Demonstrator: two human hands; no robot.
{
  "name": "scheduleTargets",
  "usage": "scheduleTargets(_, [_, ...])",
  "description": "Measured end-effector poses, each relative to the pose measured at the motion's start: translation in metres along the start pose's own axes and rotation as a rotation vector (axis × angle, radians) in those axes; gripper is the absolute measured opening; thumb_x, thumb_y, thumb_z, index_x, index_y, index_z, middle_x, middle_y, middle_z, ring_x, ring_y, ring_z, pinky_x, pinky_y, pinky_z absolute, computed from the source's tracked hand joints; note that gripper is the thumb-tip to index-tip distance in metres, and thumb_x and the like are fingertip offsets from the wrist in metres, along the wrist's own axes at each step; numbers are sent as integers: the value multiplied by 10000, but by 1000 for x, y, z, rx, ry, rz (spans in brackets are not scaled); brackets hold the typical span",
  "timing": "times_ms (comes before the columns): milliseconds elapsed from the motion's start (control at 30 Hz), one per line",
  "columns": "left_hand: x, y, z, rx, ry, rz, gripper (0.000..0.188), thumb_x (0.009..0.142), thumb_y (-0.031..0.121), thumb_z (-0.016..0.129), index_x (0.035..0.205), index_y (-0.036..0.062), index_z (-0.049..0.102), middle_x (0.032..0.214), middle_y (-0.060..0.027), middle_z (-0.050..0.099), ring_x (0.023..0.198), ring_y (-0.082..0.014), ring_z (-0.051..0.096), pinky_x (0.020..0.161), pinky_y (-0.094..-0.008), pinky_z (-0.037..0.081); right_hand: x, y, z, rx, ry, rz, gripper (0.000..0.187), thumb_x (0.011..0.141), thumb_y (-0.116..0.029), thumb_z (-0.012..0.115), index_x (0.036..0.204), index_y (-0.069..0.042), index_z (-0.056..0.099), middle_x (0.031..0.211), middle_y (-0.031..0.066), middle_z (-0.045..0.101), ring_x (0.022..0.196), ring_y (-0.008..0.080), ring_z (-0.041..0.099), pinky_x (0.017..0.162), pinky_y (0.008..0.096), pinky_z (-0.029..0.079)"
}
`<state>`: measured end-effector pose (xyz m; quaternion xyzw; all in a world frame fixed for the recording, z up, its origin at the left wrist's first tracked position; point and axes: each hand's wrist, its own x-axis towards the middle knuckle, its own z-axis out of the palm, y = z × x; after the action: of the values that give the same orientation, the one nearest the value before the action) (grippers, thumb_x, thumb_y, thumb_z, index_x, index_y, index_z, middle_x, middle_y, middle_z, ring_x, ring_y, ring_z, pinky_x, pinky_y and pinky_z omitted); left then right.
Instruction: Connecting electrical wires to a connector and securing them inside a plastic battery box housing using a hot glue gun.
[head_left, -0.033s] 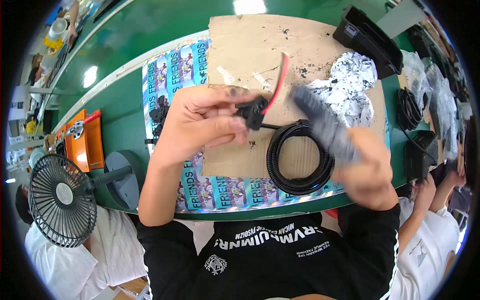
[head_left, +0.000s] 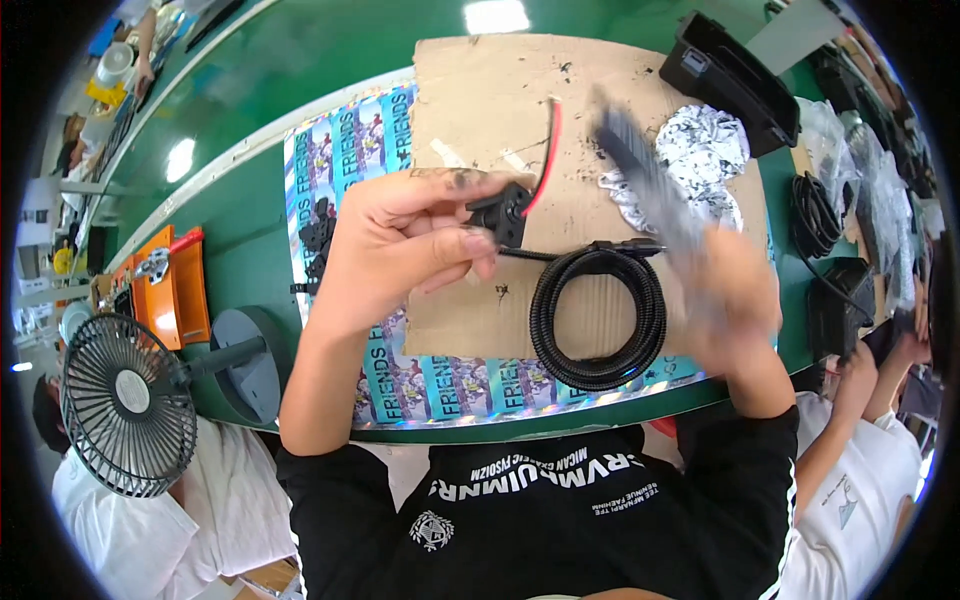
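My left hand (head_left: 405,235) pinches a small black plastic part (head_left: 511,214) between thumb and fingers, above the cardboard. From that part a red and black wire pair (head_left: 550,160) sticks up and away. A black ribbed cable (head_left: 543,330) lies coiled on the cardboard below, and one end runs toward the part. My right hand (head_left: 738,295) is closed round a long dark grey, tube-like thing (head_left: 655,180) with a narrower far end. Motion smears both, so its exact kind is unclear. Its far end is apart from the black part.
Beyond my right hand lies crumpled, black-smudged white paper (head_left: 705,150) on the cardboard sheet (head_left: 480,90). An open black box (head_left: 735,85) stands at the far right, near coiled black cable (head_left: 815,215). To the left are a desk fan (head_left: 130,400), an orange tray (head_left: 175,300) and small black parts (head_left: 318,235).
The dark tube-like thing has swung with my right hand; its far end moved away from me and slightly right. My left hand keeps the black part, turned slightly.
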<state>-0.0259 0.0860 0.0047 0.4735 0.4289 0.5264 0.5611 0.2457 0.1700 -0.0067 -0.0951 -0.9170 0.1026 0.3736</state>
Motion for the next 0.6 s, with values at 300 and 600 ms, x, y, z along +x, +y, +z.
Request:
scheduleTargets(300, [29, 7, 57, 185, 90, 125, 578, 811, -128, 559, 1344, -62, 345, 805, -97, 593, 650, -133, 625, 508, -194, 478, 14, 36, 13, -216, -33, 296, 368, 762, -191, 685, 1086, -41, 593, 1098, 132, 565, 1039, 300, 503, 900, 363, 404])
scheduleTargets(600, [89, 20, 82, -69, -342, -68, 750, 726, -115, 619, 1380, -46, 257, 843, -167, 651, 625, -194, 654, 522, -253, 535, 4, 29, 4, 1191, 279, 561, 216, 823, -45, 663, 1036, -16, 641, 1062, 82, 583, 1006, 164, 544, 894, 307, 425])
